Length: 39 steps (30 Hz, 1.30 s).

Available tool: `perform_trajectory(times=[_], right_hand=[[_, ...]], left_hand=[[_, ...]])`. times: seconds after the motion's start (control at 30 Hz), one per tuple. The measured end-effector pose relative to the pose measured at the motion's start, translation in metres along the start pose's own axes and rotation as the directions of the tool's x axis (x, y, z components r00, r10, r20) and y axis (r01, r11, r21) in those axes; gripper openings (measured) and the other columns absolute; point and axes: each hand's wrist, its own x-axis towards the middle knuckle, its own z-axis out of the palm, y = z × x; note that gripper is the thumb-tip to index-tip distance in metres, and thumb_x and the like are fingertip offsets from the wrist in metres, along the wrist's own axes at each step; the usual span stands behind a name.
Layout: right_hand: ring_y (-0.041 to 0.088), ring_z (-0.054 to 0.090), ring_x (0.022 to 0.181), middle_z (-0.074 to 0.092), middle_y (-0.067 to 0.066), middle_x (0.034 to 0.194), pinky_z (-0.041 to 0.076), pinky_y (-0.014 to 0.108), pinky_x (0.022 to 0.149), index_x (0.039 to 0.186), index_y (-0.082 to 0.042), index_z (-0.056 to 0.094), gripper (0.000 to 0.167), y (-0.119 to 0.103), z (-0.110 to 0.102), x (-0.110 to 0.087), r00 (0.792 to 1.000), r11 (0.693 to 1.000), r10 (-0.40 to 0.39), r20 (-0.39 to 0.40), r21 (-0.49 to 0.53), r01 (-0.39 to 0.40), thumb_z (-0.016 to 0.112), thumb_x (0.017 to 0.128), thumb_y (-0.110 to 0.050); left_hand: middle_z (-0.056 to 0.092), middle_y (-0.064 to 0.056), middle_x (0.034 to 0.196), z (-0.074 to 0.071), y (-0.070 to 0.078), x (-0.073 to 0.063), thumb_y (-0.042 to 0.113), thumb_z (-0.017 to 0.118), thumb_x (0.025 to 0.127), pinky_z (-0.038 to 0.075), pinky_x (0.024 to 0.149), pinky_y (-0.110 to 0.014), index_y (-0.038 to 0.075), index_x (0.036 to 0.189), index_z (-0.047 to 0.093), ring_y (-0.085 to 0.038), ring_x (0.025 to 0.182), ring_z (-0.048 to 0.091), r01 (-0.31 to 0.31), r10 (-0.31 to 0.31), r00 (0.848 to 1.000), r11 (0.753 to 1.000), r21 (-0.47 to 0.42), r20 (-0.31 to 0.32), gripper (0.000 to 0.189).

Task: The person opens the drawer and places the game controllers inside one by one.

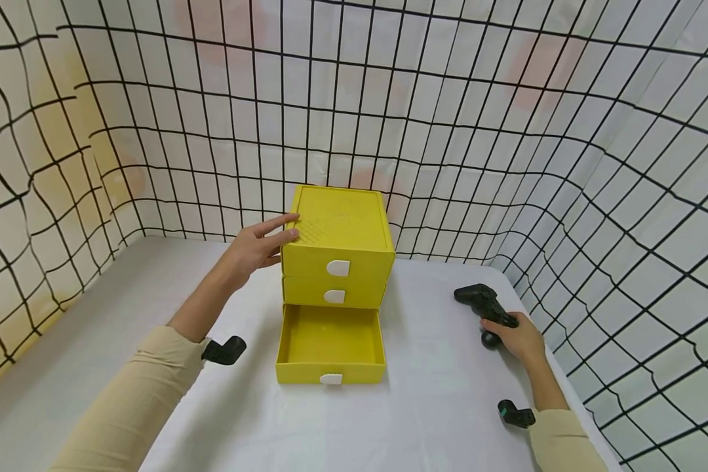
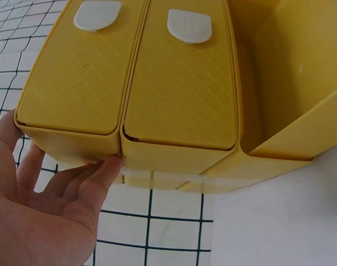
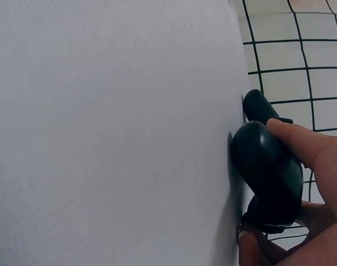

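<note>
A yellow three-drawer box [image 1: 337, 216] with white tabs stands mid-table against the back. Its bottom drawer [image 1: 331, 372] is pulled out, its bare yellow floor showing. The upper two drawers are closed. My left hand [image 1: 254, 249] steadies the box at its upper left side. Two fingertips lie on the top edge, and other fingers [image 2: 96, 185] press along the side wall. To the right, my right hand [image 1: 522, 337] grips one end of a black game controller [image 1: 485, 303] between thumb and fingers. In the right wrist view the controller [image 3: 268, 172] sits close over the white table.
A black wire grid [image 1: 354, 101] encloses the white table [image 1: 436, 400] at the back and both sides. Black wrist mounts [image 1: 224, 351] stick out from both sleeves. The right grid wall runs close beside the right hand.
</note>
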Motion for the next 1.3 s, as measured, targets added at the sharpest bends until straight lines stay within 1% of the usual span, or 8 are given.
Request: perform_trajectory(times=[0.2,0.4,0.57,0.87,0.93,1.0,1.13,1.3], right_hand=[[0.055,0.034,0.138,0.033,0.038,0.153,0.034,0.068,0.111,0.149,0.007,0.035,0.096,0.002,0.0,0.002,1.0,1.0,0.006,0.002,0.023,-0.006,0.066,0.09,-0.062],[0.055,0.036,0.136,0.034,0.039,0.152,0.037,0.068,0.109,0.147,0.004,0.039,0.097,0.006,0.002,0.002,0.998,0.998,0.026,-0.054,0.061,-0.023,0.073,0.084,-0.062],[0.054,0.039,0.132,0.04,0.038,0.149,0.041,0.066,0.104,0.144,0.003,0.044,0.096,0.005,0.003,0.0,0.996,0.997,0.01,-0.087,0.075,-0.003,0.075,0.082,-0.063],[0.053,0.043,0.129,0.043,0.039,0.146,0.044,0.065,0.099,0.145,0.004,0.044,0.099,-0.009,-0.006,-0.009,0.998,0.999,-0.041,-0.05,0.007,0.041,0.073,0.082,-0.066],[0.051,0.046,0.126,0.045,0.038,0.145,0.047,0.061,0.093,0.145,0.003,0.044,0.099,-0.014,-0.01,-0.013,0.997,0.998,-0.061,-0.037,-0.012,0.06,0.073,0.082,-0.067],[0.048,0.049,0.121,0.047,0.036,0.143,0.05,0.053,0.085,0.145,0.001,0.045,0.098,-0.02,-0.015,-0.017,0.997,0.997,-0.078,-0.028,-0.024,0.077,0.072,0.081,-0.068],[0.043,0.052,0.113,0.05,0.035,0.141,0.047,0.038,0.072,0.146,-0.001,0.045,0.099,-0.031,-0.022,-0.023,0.994,0.993,-0.107,-0.005,-0.046,0.107,0.073,0.08,-0.069],[0.04,0.055,0.106,0.053,0.035,0.137,0.045,0.032,0.066,0.147,-0.002,0.044,0.1,-0.043,-0.029,-0.029,0.989,0.987,-0.146,0.028,-0.07,0.148,0.073,0.079,-0.07]], left_hand=[[0.047,-0.001,0.157,0.0,0.0,0.0,0.051,0.07,0.093,0.045,0.115,-0.045,0.037,0.148,0.052,-0.024,0.136,0.055,0.007,-0.007,1.0,1.0,-0.002,0.003,0.06],[0.05,-0.001,0.155,0.0,0.001,0.0,0.05,0.07,0.093,0.046,0.114,-0.045,0.037,0.148,0.053,-0.024,0.135,0.056,0.006,-0.006,1.0,1.0,0.002,0.0,0.058],[0.051,-0.002,0.154,0.0,0.001,-0.001,0.05,0.07,0.093,0.046,0.114,-0.046,0.037,0.148,0.053,-0.025,0.135,0.056,0.001,0.0,1.0,1.0,0.009,-0.001,0.059],[0.052,-0.003,0.153,0.0,0.0,-0.001,0.05,0.07,0.094,0.045,0.115,-0.046,0.036,0.148,0.053,-0.026,0.135,0.056,-0.004,0.004,1.0,1.0,0.008,-0.001,0.058],[0.052,-0.003,0.153,0.0,0.0,-0.001,0.05,0.07,0.094,0.045,0.115,-0.047,0.036,0.148,0.053,-0.026,0.135,0.056,-0.005,0.005,1.0,1.0,0.011,-0.001,0.058],[0.052,-0.002,0.153,0.0,-0.001,-0.001,0.05,0.069,0.094,0.045,0.115,-0.047,0.036,0.148,0.053,-0.025,0.135,0.056,-0.006,0.006,1.0,1.0,0.012,0.0,0.058],[0.052,-0.001,0.153,0.0,-0.001,-0.001,0.051,0.069,0.094,0.045,0.115,-0.047,0.037,0.148,0.053,-0.025,0.135,0.055,-0.012,0.012,1.0,1.0,0.013,0.001,0.058],[0.053,-0.002,0.152,0.0,0.0,-0.002,0.05,0.069,0.094,0.045,0.115,-0.048,0.037,0.148,0.052,-0.025,0.135,0.055,-0.018,0.018,1.0,1.0,0.013,0.007,0.058]])
